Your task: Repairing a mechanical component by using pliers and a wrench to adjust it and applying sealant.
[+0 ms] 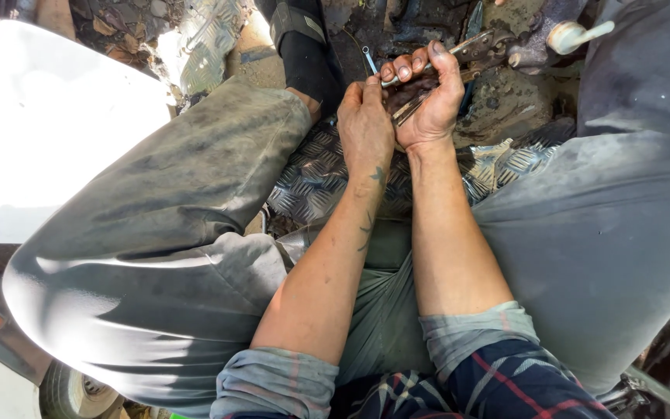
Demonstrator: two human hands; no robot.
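Two rolled sleeves (459, 341) were seen lowest — two hands at upper centre: right hand (428, 97) clenched round one metal tool (459, 58), left hand (364, 124) pressed alongside, its grip hidden.

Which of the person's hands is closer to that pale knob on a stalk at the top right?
The right hand. It grips a metal tool whose far end reaches toward the pale knob. The left hand sits beside it, on the side away from the knob.

Diamond-pattern metal floor plate (312, 174) down there, pretty grimy. A small wrench (369, 59) lies on the dirt beyond it, a white knobbed lever (579, 35) sticks up top right, tyre (71, 392) bottom left.
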